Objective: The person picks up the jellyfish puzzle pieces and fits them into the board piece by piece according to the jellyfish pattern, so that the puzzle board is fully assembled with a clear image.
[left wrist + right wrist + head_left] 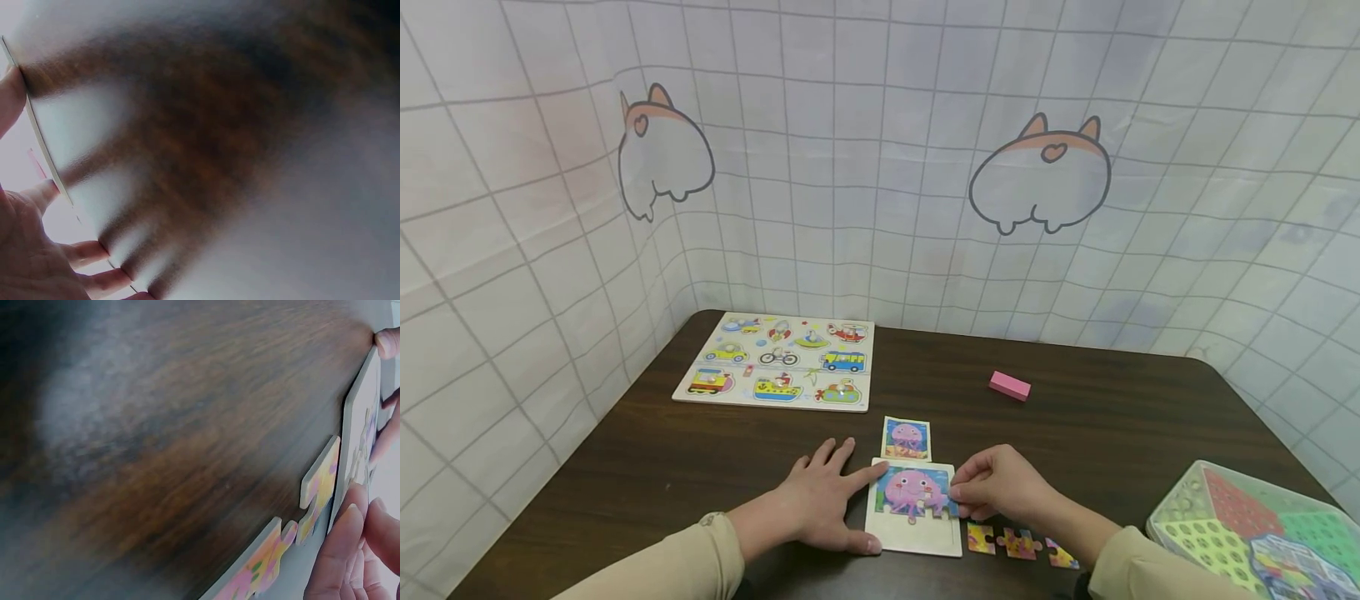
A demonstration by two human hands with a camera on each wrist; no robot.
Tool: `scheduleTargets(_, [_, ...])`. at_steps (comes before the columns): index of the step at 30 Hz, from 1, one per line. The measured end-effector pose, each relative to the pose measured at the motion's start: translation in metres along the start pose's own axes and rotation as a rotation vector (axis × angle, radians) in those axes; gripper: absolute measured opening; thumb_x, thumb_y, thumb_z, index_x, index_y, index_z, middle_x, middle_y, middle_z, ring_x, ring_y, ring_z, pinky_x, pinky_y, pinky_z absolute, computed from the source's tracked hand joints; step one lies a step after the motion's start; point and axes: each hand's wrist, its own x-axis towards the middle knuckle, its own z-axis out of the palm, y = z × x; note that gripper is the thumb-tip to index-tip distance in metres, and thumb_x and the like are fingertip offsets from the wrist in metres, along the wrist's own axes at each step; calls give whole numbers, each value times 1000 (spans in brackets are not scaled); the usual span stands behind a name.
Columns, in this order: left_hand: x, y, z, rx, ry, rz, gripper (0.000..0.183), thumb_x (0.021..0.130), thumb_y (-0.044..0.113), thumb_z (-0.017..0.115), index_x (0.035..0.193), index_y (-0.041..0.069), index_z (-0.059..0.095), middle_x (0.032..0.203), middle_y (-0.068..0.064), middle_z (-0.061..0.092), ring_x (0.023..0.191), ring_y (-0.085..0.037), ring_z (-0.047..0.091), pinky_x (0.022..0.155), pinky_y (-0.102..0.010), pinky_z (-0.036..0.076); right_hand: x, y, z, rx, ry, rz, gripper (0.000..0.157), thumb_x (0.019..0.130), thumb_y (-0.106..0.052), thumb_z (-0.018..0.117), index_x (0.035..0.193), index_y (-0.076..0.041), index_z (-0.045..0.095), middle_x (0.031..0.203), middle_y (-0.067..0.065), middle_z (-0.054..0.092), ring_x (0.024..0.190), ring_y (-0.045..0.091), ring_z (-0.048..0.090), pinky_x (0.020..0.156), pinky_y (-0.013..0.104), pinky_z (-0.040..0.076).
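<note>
A jigsaw board (917, 537) lies before me, its upper part filled with a pink octopus on blue and its lower part bare cream. My left hand (820, 504) spreads its fingers beside it, with thumb and index finger touching the left edge. In the left wrist view the left hand (31, 250) rests flat on the dark table. At the picture's right edge my right hand (1003, 485) pinches a small puzzle piece, mostly covered by the fingers. Loose yellow-pink puzzle pieces (980, 538) lie under the right forearm; some also show in the right wrist view (322, 481).
A small octopus picture card (906, 437) touches the board's top edge. Farther back lie a vehicle peg puzzle (805, 400) and a pink block (1010, 386). At the right corner sits a clear plastic game box (1217, 517). Gridded curtains surround the dark wooden table (1097, 417).
</note>
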Motion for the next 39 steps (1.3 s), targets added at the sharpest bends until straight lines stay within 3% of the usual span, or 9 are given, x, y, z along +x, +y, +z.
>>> scheduleTargets(10, [1, -1, 1, -4, -1, 9, 93, 80, 72, 72, 158, 38, 37, 167, -18, 27, 153, -44, 25, 113, -68, 32, 4, -5, 6, -1, 2, 20, 14, 93, -6, 74, 94, 7, 72, 74, 9, 75, 64, 10, 71, 64, 32, 61])
scheduleTargets(21, [-1, 1, -1, 2, 1, -4, 93, 80, 72, 72, 158, 38, 36, 167, -17, 26, 153, -43, 25, 113, -67, 32, 8, -13, 11, -111, 27, 70, 11, 90, -7, 77, 87, 2, 74, 68, 8, 74, 60, 10, 70, 60, 30, 60])
scheduleTargets(39, [0, 1, -1, 0, -18, -15, 93, 80, 72, 71, 159, 40, 34, 168, -16, 24, 155, -42, 23, 115, -67, 31, 10, -15, 13, -179, 83, 89, 13, 88, -7, 80, 82, -1, 70, 64, 6, 72, 57, 10, 68, 59, 30, 59])
